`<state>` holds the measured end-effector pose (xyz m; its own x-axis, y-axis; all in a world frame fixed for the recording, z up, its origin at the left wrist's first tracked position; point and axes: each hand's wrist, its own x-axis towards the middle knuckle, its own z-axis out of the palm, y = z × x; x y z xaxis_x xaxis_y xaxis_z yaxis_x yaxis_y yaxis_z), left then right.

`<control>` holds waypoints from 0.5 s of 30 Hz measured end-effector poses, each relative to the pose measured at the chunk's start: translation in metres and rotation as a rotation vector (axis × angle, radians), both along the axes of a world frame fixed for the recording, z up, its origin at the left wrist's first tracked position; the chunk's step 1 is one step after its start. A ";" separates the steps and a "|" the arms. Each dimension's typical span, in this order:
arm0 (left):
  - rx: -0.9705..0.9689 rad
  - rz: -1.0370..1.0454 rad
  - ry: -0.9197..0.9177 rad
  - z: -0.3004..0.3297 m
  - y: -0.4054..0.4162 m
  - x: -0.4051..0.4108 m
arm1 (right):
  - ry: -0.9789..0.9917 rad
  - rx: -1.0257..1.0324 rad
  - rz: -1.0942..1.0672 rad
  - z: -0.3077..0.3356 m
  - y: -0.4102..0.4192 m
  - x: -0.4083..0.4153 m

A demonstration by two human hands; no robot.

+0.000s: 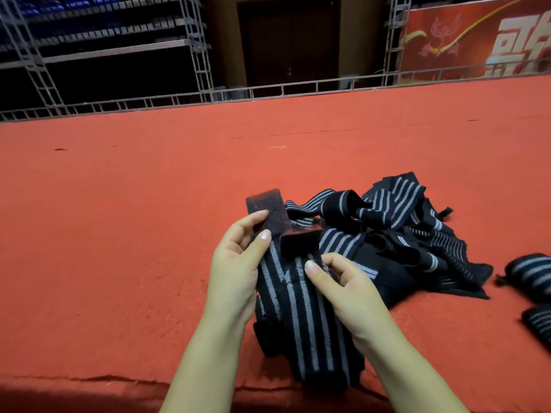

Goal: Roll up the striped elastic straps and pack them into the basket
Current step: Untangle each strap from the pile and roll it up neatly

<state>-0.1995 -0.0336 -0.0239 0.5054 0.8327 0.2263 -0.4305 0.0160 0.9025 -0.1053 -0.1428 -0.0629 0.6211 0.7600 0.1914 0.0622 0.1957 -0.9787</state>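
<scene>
red banner [477,37] | large white characters, cut off at frame edge | not readable

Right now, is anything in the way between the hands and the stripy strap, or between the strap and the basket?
Nothing is between them: the left hand and right hand both already hold the striped strap, fingers pinching it. No basket shows in this view, so the way to it cannot be judged.

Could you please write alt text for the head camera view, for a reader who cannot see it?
Two hands hold black, grey-striped elastic straps above a red carpet: the left hand pinches one strap end, the right hand another strap. A loose pile lies beyond, with two rolled straps at right.
</scene>
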 end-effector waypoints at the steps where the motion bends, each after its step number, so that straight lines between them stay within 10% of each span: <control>1: 0.015 0.014 0.007 -0.001 -0.001 0.001 | -0.025 0.001 -0.029 -0.001 0.000 0.001; 15: 0.063 0.427 0.009 -0.017 0.018 -0.008 | -0.014 0.021 -0.082 -0.007 -0.004 0.013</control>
